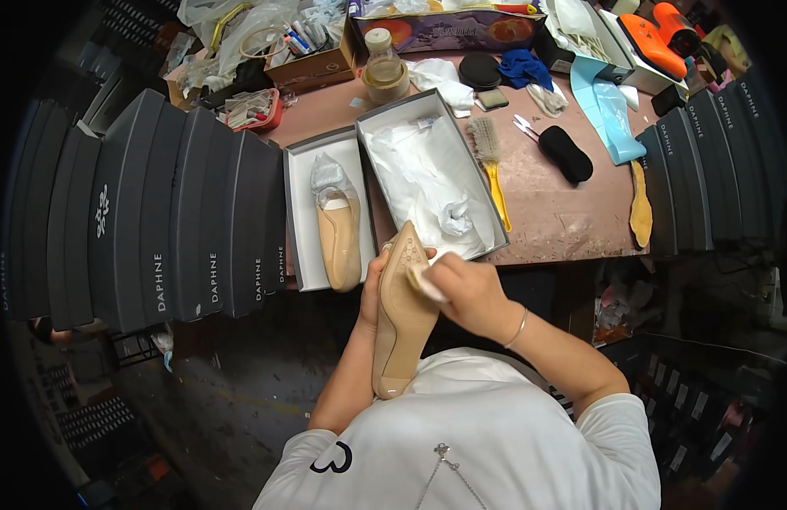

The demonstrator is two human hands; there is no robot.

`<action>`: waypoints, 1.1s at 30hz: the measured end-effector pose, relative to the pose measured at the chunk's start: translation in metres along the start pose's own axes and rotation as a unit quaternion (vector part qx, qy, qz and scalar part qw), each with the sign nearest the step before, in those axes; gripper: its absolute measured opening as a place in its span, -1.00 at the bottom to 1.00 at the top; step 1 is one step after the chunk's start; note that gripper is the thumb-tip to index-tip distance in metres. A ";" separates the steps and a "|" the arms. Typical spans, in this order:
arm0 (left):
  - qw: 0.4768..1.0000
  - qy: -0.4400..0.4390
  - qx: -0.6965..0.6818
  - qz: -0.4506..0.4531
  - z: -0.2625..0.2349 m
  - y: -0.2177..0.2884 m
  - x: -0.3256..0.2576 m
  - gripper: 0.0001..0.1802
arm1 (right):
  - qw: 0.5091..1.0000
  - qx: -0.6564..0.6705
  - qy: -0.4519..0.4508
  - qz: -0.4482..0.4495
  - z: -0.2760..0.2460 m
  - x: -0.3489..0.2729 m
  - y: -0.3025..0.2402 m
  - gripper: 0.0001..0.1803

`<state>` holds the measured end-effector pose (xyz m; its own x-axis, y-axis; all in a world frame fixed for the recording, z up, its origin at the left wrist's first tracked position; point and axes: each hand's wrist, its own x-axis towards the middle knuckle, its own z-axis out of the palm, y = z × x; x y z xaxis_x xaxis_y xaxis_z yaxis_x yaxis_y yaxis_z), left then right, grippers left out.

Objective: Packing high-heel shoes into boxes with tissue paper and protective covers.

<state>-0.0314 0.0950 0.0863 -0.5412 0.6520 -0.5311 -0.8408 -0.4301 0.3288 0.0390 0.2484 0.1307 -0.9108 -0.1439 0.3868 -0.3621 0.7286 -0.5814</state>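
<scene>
A beige pointed flat shoe (401,319) is held sole up in front of my chest, its toe pointing away from me. My left hand (373,289) is closed around its left side near the toe; some of the fingers are hidden behind it. Pressed to the right edge of the sole is a pale cloth pad (426,285), pinched in my right hand (474,293). The matching shoe (341,234), stuffed with tissue at the toe, lies in an open grey-edged shoebox (297,204). Beside that box, a second open shoebox (487,183) contains white tissue paper (410,170).
Stacked dark shoeboxes (126,212) flank the table on the left, with more shoeboxes (712,170) on the right. A yellow-handled brush (493,174), a black oval pad (565,154) and a jar (382,64) stand or lie on the pinkish table (551,217).
</scene>
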 end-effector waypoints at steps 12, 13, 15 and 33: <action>0.988 -0.050 0.135 0.054 0.011 -0.002 -0.005 -0.34 | 0.996 -0.020 -0.086 -0.020 -0.005 0.017 -0.014 -0.84; 0.993 -0.063 0.096 0.035 0.010 -0.004 -0.003 -0.35 | 0.997 -0.013 -0.070 0.019 -0.006 0.026 -0.006 -0.85; 0.996 -0.087 0.012 -0.001 0.004 -0.008 -0.001 -0.36 | 0.995 0.000 -0.043 0.090 -0.013 0.045 0.020 -0.87; 0.985 -0.096 -0.005 0.142 0.001 0.058 0.015 -0.38 | 0.842 0.441 -0.160 0.266 0.008 -0.017 0.003 -0.47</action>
<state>-0.0881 0.0803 0.0977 -0.7487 0.6095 -0.2608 -0.6547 -0.6182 0.4350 0.0520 0.2475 0.1172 -0.9466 -0.2293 -0.2267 0.2359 -0.0132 -0.9717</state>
